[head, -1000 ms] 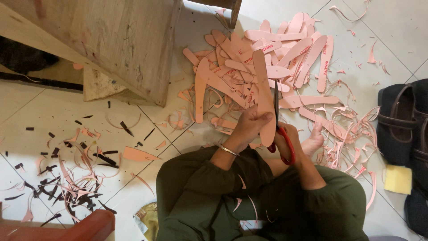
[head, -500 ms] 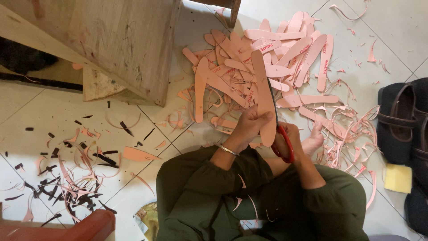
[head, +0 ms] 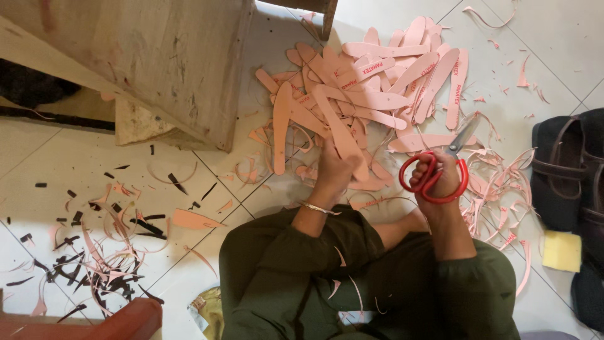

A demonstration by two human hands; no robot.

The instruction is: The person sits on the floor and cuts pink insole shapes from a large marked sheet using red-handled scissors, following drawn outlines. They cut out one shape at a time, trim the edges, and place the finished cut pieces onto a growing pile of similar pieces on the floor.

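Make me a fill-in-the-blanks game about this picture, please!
1. The right hand holds scissors with ____ handles.
2. The left hand reaches into a pile of ____ cut-out strips.
3. The small sponge-like block on the floor is ____.
4. The left wrist wears a thin ____.

Missing words: red; pink; yellow; bracelet

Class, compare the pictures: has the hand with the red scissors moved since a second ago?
Yes. The right hand with the scissors has swung right, away from the left hand and toward the dark sandals.
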